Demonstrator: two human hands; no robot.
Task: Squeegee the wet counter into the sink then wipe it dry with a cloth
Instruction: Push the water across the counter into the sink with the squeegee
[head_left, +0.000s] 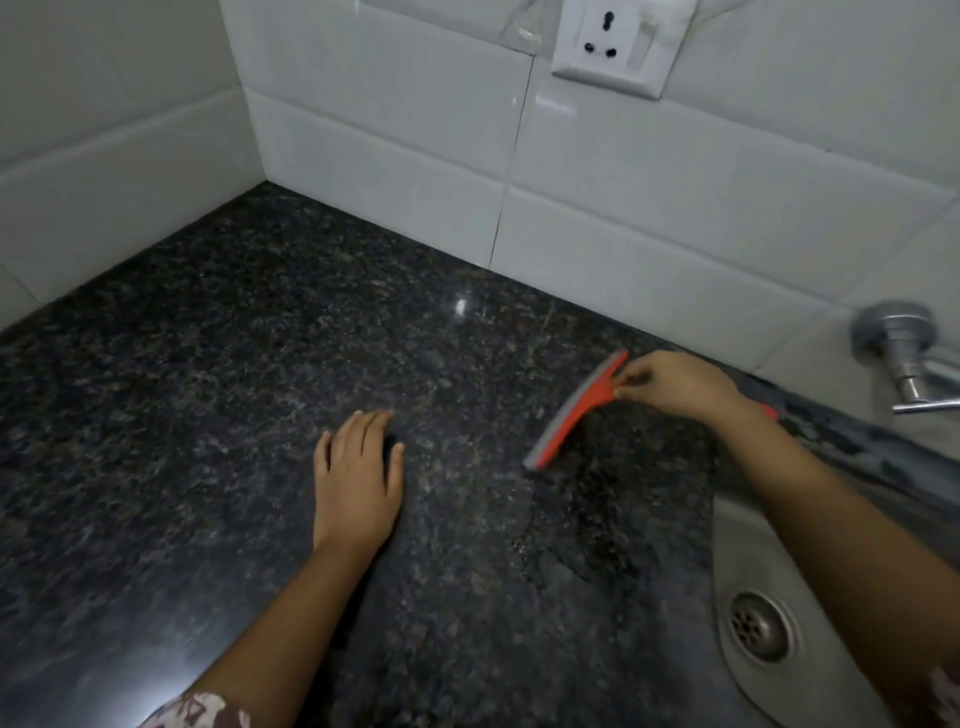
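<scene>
Left hand (358, 480) flat, fingers straight, palm down on dark speckled granite counter (208, 415). Right hand (675, 384) pinches red plastic squeegee with grey rubber blade (571, 413), blade edge on counter beside steel sink (748, 582). Wet film near the sink rim.

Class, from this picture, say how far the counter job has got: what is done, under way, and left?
Done: nothing certain; squeegeeing seems begun. In hand: the right hand grips the red squeegee near the sink; the left hand rests flat on the granite counter. Left: a wet patch glistens before the sink, and no drying cloth is in view.
</scene>
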